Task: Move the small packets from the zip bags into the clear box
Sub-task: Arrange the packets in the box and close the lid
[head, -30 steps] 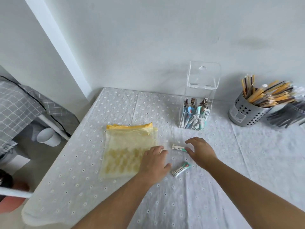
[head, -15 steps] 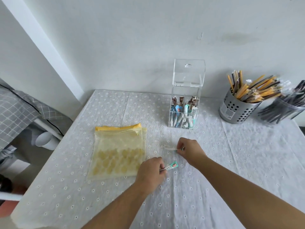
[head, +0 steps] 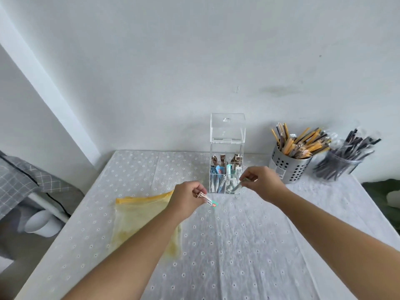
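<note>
A clear box [head: 226, 135] with its lid tipped up stands at the back of the table, with several small packets upright in its compartments. My left hand [head: 187, 201] pinches a white packet with a teal end [head: 209, 201] in the air just left of the box's front. My right hand [head: 263, 182] pinches another small packet [head: 242, 182] right at the box's right front corner. A flat yellow zip bag [head: 140, 215] lies on the table under my left forearm.
A perforated metal cup [head: 289, 167] full of yellow and brown sticks and a clear jar [head: 336, 167] of dark sticks stand right of the box. The table has a white dotted cloth [head: 238, 245]. A grey checked fabric and a white cup lie off the left edge.
Both hands picked a packet off the cloth and lifted it toward the box. The view tilted up, so the table sits lower in frame.
</note>
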The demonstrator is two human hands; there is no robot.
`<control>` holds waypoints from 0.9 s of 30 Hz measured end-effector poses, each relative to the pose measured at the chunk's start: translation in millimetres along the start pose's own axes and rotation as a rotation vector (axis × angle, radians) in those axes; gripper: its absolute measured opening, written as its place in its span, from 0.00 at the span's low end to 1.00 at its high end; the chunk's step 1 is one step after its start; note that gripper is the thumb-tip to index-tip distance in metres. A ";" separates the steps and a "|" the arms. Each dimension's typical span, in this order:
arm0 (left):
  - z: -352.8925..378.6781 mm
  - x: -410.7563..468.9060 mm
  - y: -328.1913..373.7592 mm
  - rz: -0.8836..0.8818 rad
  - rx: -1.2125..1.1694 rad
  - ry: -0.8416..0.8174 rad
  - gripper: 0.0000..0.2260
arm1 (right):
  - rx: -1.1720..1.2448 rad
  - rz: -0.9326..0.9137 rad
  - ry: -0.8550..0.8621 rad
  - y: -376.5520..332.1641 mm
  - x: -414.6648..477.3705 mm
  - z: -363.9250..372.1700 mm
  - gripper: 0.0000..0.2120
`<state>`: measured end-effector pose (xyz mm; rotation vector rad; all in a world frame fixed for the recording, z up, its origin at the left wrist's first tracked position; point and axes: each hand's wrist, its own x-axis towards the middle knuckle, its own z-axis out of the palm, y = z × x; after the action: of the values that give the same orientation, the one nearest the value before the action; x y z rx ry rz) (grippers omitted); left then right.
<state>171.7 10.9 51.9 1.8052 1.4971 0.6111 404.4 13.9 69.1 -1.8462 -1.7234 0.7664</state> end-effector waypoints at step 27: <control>3.1 88.2 37.4 0.113 -0.029 0.076 0.08 | -0.664 -0.071 -0.257 2.2 98.4 14.6 0.12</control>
<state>217.3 92.8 71.7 1.8732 1.4348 0.7602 400.0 111.5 50.5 -2.1465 -2.4086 0.4390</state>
